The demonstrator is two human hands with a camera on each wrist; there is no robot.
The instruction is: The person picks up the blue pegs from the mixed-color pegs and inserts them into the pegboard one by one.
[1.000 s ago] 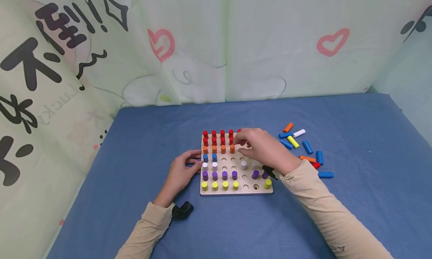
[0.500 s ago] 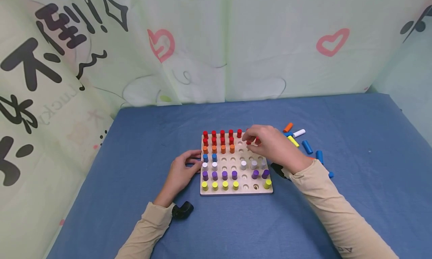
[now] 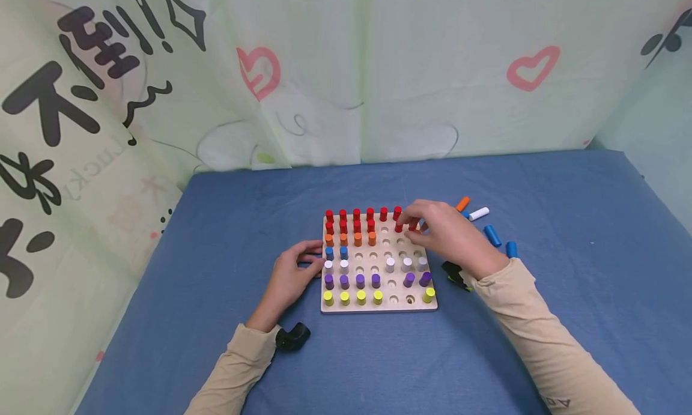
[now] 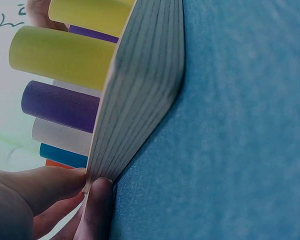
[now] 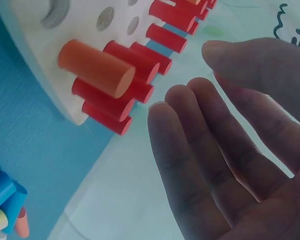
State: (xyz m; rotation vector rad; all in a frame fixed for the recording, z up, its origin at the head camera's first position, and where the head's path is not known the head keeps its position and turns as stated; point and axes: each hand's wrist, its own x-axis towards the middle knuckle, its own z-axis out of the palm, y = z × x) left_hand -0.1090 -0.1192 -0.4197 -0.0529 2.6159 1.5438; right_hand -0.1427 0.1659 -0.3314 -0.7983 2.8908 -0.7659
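Head view: I see even, diffuse brightness with no single source evident; shadows under the pegboard (image 3: 378, 307) and both forearms are faint and soft. No glare. Focus is sharp at centre, while the backdrop's edges bow slightly from wide-angle distortion. Left wrist view: the board edge (image 4: 140, 100) is crisp in its grain, but the left hand (image 4: 50, 200) lies dark and blurred in shade. Right wrist view: the right hand (image 5: 230, 150) is backlit, dim and out of focus; red pegs (image 5: 135, 65) appear sharper.
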